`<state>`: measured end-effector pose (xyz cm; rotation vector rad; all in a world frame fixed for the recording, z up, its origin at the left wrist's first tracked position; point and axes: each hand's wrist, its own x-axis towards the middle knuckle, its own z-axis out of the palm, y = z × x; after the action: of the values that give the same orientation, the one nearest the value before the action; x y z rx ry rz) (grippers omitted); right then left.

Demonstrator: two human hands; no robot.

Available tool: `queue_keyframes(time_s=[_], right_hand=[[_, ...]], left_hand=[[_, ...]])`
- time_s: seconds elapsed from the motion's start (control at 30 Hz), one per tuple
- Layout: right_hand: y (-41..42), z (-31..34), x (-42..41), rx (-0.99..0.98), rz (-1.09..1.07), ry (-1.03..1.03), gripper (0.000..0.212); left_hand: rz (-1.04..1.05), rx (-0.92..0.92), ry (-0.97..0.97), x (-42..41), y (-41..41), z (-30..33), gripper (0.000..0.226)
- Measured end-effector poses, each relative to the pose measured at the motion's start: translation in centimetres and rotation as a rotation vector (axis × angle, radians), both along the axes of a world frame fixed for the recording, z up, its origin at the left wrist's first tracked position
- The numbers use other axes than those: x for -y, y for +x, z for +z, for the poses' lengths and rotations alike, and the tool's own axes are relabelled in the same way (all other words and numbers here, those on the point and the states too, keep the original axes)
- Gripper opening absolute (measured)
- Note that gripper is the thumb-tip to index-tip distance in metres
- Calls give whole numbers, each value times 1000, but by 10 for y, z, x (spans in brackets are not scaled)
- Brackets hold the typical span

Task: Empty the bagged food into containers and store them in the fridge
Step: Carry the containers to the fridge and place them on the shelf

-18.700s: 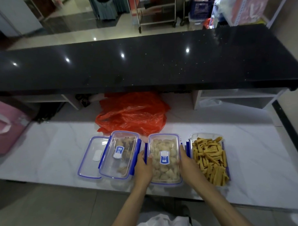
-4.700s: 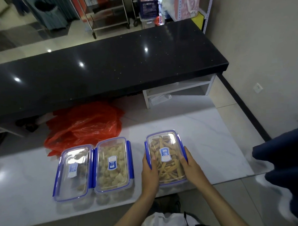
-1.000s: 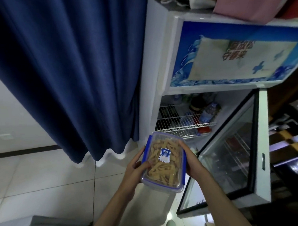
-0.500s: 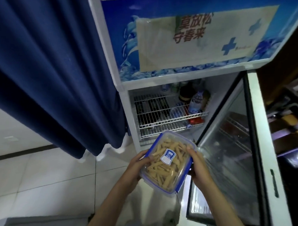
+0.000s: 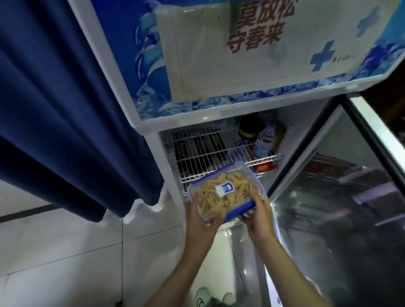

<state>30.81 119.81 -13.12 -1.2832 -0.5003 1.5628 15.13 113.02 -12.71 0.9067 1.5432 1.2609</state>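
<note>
In the centre of the frame, a little below the middle, a clear plastic container (image 5: 226, 194) with blue lid clips is held in the air by both hands, just in front of the open fridge (image 5: 135, 91). It is full of pale yellow strips of food (image 5: 210, 202), packed in many directions, and its lid is on. On the lid sits a small blue and white sticker (image 5: 224, 188); its print is too small to read.

The left hand (image 5: 202, 218) holds the lower left end of the container, fingers curled under it and the thumb on the lid. The right hand (image 5: 257, 217) grips the lower right side at the blue clip, fingers bent around the edge.

Behind the container, a white wire shelf (image 5: 210, 153) in the fridge carries a water bottle (image 5: 264, 139) with a blue label and a dark bottle (image 5: 249, 128) beside it, toward the right of the shelf. Something red (image 5: 265, 166) lies below the shelf.

Across the top of the frame, the fridge front has a blue panel with dolphins (image 5: 147, 52) and a pale paper sign (image 5: 273, 43) with red Chinese characters, "莫放松" above "守春来", and blue crosses. The glass door (image 5: 336, 206) stands open at the right. A dark blue curtain (image 5: 57, 89) fills the upper left, over a pale tiled floor (image 5: 63, 261).
</note>
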Motion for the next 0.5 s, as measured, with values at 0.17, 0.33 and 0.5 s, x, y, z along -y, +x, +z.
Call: queue_keyframes(time_s=[0.17, 0.33, 0.5], right_hand=[[-11, -20, -53, 107, 173, 38, 23], [-12, -36, -117, 340, 311, 118, 46], [-10, -70, -167, 423, 325, 199, 48]], left_hand=[[23, -228, -85, -52, -15, -12, 73], [15, -387, -56, -118, -42, -25, 56], [31, -468, -95, -172, -53, -61, 47]])
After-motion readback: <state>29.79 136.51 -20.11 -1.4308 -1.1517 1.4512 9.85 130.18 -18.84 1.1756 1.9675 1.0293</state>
